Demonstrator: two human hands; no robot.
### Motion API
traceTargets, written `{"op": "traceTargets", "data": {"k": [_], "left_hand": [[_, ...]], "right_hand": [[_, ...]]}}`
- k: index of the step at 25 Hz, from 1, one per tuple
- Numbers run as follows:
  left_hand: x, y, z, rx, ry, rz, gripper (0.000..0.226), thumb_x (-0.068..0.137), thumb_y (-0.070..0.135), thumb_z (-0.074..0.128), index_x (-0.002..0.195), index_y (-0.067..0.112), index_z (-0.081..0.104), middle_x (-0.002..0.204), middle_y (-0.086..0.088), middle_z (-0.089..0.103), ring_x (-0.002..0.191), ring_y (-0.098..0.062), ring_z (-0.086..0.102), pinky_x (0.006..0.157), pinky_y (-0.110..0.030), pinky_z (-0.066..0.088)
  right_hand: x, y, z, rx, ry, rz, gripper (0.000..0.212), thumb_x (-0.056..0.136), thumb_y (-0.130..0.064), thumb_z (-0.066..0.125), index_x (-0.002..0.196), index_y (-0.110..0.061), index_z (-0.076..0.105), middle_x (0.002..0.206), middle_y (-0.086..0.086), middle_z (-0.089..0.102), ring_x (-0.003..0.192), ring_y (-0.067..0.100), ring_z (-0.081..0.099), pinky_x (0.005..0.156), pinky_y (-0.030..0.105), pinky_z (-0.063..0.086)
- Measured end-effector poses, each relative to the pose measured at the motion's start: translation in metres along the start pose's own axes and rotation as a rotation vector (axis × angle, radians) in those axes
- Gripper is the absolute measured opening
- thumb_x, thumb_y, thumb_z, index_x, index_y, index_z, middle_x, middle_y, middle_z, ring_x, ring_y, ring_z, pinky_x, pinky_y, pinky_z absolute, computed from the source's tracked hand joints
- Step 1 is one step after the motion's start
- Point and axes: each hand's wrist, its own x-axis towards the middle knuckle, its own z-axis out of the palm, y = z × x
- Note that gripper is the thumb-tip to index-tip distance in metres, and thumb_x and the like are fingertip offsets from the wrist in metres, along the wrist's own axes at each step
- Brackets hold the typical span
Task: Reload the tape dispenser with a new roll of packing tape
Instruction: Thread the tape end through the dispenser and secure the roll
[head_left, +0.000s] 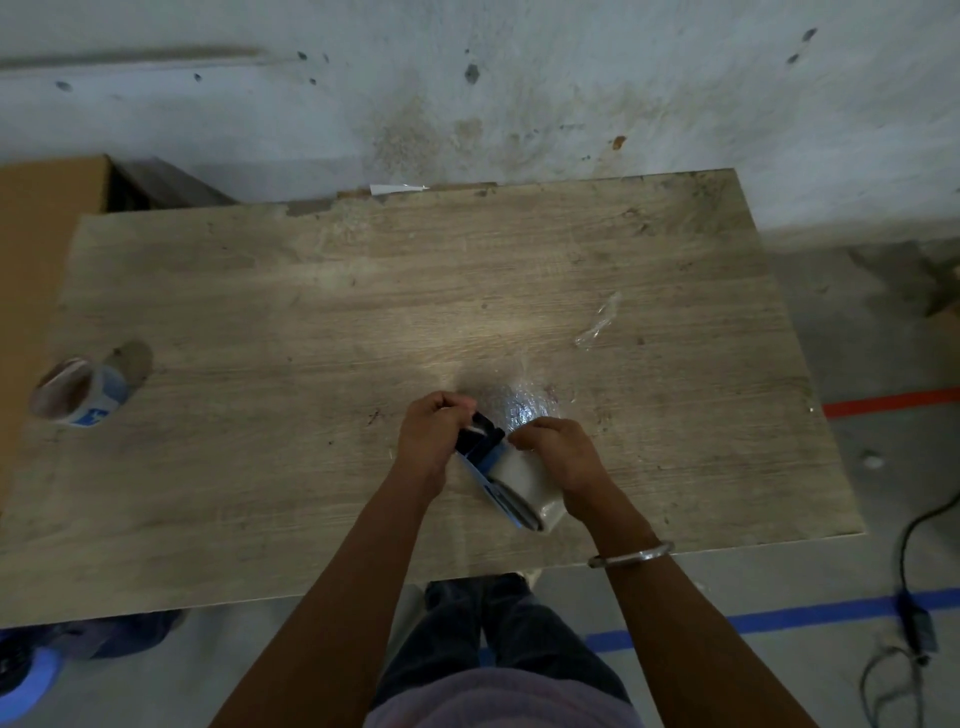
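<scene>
Worn grey-brown wooden bench (363, 291). Near its front edge: blue-and-black plastic tape dispenser (480, 441) carrying clear packing-tape roll (527, 480). Left hand (431, 423) grips dispenser head; right hand (553, 449) curls over roll. Near the left edge: spent cardboard core (78, 389).

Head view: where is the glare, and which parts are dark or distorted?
Head view: glare falls on the worn wooden table just beyond the hands; the person's forearms and the bottom of the frame are dark; the table's edges bow from the wide-angle lens.
</scene>
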Motion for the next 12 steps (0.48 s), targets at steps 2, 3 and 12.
{"op": "traceTargets", "data": {"k": [2, 3, 12], "left_hand": [[0.004, -0.004, 0.001, -0.067, -0.007, 0.018, 0.012, 0.083, -0.003, 0.062, 0.083, 0.006, 0.069, 0.092, -0.01, 0.072, 0.086, -0.024, 0.065, 0.078, -0.038, 0.053], [0.004, -0.006, 0.0, -0.093, -0.034, 0.033, 0.012, 0.083, -0.005, 0.061, 0.083, 0.004, 0.069, 0.092, -0.012, 0.073, 0.087, -0.025, 0.066, 0.08, -0.038, 0.053], [-0.002, -0.004, 0.016, -0.356, 0.072, -0.026, 0.023, 0.069, -0.011, 0.041, 0.063, 0.004, 0.057, 0.07, -0.013, 0.07, 0.065, -0.022, 0.064, 0.056, -0.025, 0.053]], "right_hand": [[0.002, 0.0, -0.008, 0.12, 0.023, 0.055, 0.02, 0.085, -0.014, 0.059, 0.093, -0.001, 0.072, 0.086, 0.013, 0.07, 0.079, 0.027, 0.063, 0.071, 0.033, 0.047], [0.004, 0.004, -0.014, 0.098, 0.046, 0.068, 0.02, 0.086, -0.014, 0.057, 0.089, 0.0, 0.071, 0.084, 0.014, 0.069, 0.076, 0.028, 0.062, 0.071, 0.036, 0.049], [-0.017, 0.043, -0.012, -0.035, -0.193, 0.149, 0.028, 0.082, -0.013, 0.074, 0.108, -0.008, 0.065, 0.105, 0.02, 0.068, 0.089, 0.035, 0.07, 0.06, 0.037, 0.059]]}}
